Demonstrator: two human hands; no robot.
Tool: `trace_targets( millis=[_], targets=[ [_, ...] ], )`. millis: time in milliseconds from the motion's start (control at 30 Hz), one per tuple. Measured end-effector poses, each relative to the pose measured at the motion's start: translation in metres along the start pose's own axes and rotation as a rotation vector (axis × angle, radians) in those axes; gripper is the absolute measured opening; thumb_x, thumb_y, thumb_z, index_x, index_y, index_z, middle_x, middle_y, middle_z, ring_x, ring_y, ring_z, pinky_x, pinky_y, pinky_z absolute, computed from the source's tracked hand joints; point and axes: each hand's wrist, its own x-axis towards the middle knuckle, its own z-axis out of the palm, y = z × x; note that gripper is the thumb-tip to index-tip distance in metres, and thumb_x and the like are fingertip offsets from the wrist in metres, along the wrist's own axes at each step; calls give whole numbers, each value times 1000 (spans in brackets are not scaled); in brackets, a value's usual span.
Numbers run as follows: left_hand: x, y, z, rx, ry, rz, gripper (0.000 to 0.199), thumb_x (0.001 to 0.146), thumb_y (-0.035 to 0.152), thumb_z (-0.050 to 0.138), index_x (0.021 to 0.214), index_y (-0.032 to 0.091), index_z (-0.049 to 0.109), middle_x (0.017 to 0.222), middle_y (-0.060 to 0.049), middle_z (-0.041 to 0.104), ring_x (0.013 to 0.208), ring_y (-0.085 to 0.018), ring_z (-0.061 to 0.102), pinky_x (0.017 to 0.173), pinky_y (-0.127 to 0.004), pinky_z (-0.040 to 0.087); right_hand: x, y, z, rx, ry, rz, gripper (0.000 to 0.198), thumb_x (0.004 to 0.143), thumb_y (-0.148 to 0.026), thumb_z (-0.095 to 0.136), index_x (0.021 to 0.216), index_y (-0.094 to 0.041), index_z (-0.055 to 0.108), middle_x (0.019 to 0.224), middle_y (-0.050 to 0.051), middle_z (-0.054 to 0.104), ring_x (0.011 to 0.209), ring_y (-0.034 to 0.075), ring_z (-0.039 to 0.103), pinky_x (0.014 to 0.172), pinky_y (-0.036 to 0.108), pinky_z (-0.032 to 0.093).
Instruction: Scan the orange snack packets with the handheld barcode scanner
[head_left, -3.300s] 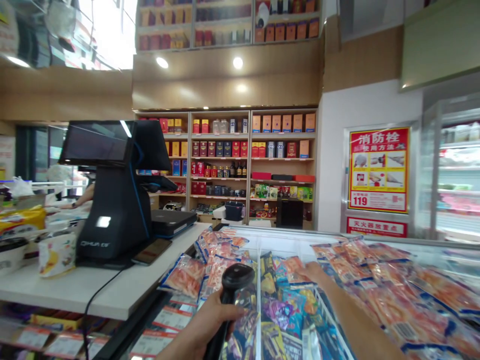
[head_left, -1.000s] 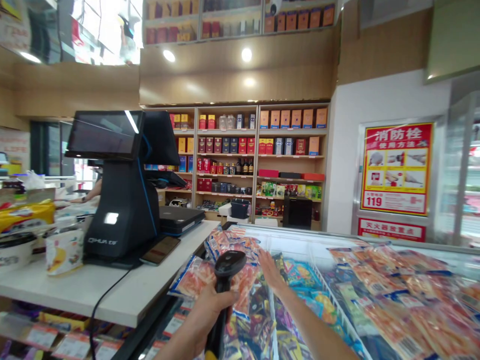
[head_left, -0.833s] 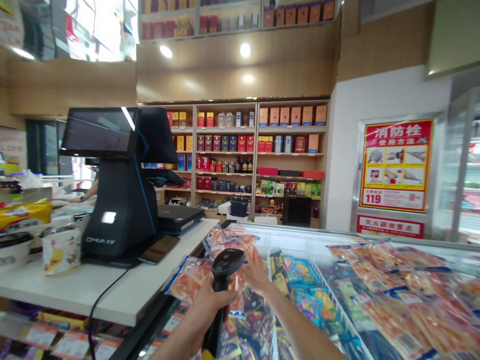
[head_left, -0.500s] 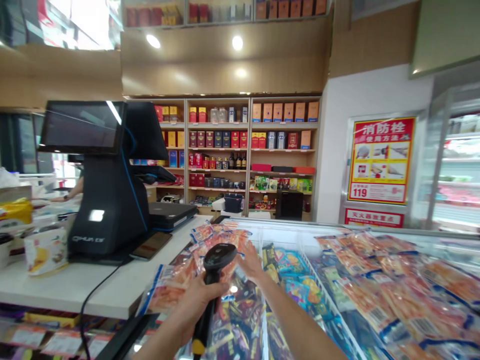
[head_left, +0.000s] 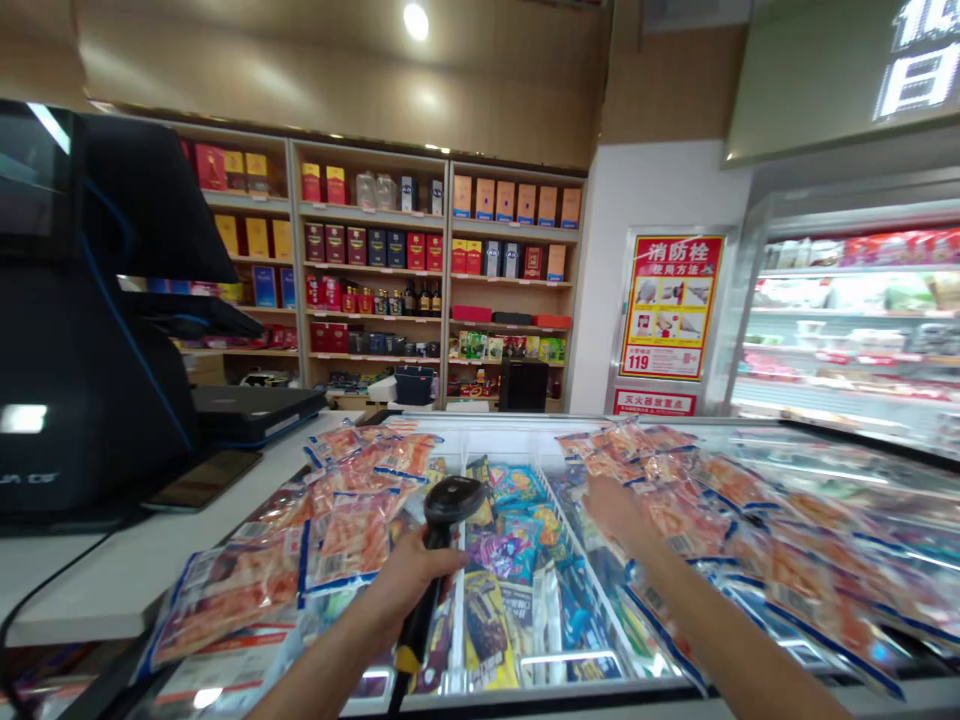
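Note:
My left hand [head_left: 420, 570] is wrapped round the handle of a black barcode scanner [head_left: 450, 500], its head pointing up and away over the freezer. To the right, my right hand [head_left: 619, 515] is at the near left side of a pile of clear packets of orange-pink food [head_left: 675, 510]. Blur hides how its fingers are set and whether they grip a packet. More such packets [head_left: 352, 535] with blue edges lie left of the scanner. Beneath the glass top are colourful ice-cream wrappers [head_left: 487, 620] in white wire compartments.
On the left, a white counter [head_left: 82, 590] carries a black checkout terminal [head_left: 90, 330], a phone [head_left: 202, 480] and a flat black box [head_left: 255, 405]. Shelves of boxed goods [head_left: 375, 250] stand behind. A red notice [head_left: 671, 305] and a lit chiller [head_left: 847, 330] are at right.
My right hand has moved from the left packets to the right pile. The view has turned right. More packets lie spread at the left, and my left hand still holds the scanner.

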Motion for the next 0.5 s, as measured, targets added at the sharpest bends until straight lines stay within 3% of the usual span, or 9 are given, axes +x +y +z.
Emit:
trace_targets(
  millis=[133,300,400,500],
  targets=[
    [-1,1,1,8,-4,0,21,52,21,61,64,16,45,31,7,43,29,-7,37,34,-18,27,4,32,3,24,-110,103,40,65,-37,49,96,-13,53,88,16,59,85,26,54,70,37,38],
    [-6,4,-6,21,10,-9,20,52,20,60,64,16,44,32,7,43,30,-7,36,34,-18,27,16,12,31,208,130,18,53,65,-48,44,102,-11,49,95,14,58,90,22,52,71,29,40],
    [-11,6,-14,29,42,-17,19,52,21,59,64,16,45,33,8,41,30,-7,37,34,-18,28,25,-6,49,359,123,102,46,63,-52,42,85,-14,58,74,11,62,77,23,57,60,30,42],
    [-16,8,-24,28,63,-23,19,52,20,58,65,16,45,33,8,41,29,-7,38,34,-19,28,31,-18,58,513,115,171,33,53,-48,55,58,-16,58,45,7,55,56,23,56,48,30,39]
  ],
)
